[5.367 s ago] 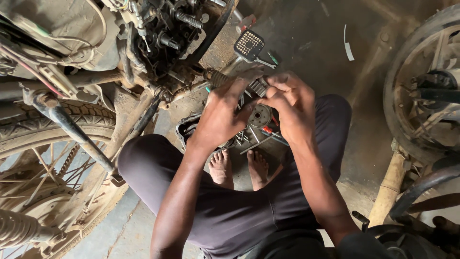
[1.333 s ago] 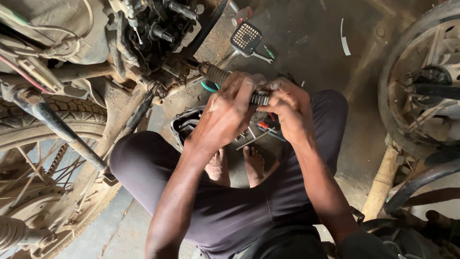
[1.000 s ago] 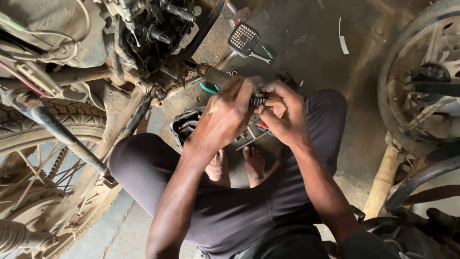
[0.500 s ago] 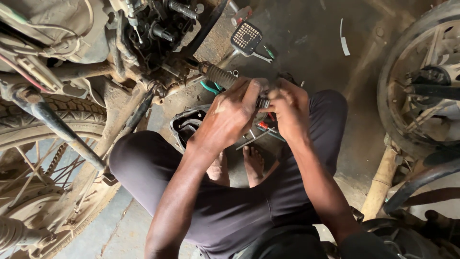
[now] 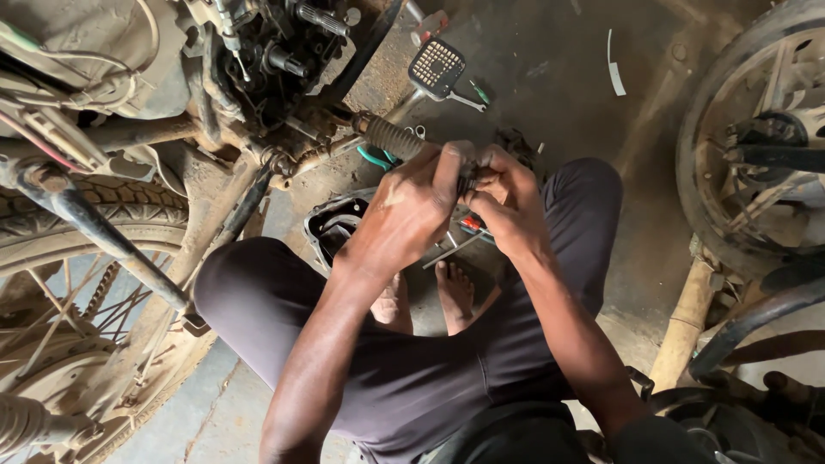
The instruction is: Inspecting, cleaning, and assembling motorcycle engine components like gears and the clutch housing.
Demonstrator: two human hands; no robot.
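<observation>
Both my hands meet over my knees, gripping one small dark metal part (image 5: pixel 468 182) that is mostly hidden between the fingers. My left hand (image 5: pixel 404 210) wraps over it from the left, thumb and fingers curled. From the right, my right hand (image 5: pixel 507 202) pinches the same part. Just left of the hands sits the motorcycle's ribbed rubber footpeg (image 5: pixel 395 137). Below the hands a dark engine cover (image 5: pixel 331 228) lies on the floor, with a red-handled tool (image 5: pixel 471 225) and thin metal rods beside it.
The motorcycle's engine and frame (image 5: pixel 258 77) fill the upper left, its rear tyre (image 5: pixel 77 258) at the left edge. Another wheel (image 5: pixel 756 146) stands at right. A square gridded pedal piece (image 5: pixel 436 67) and a green-handled tool (image 5: pixel 371 156) lie on the concrete floor.
My hands have stayed together on the small part, shifting slightly and closing tighter around it. The view has barely moved.
</observation>
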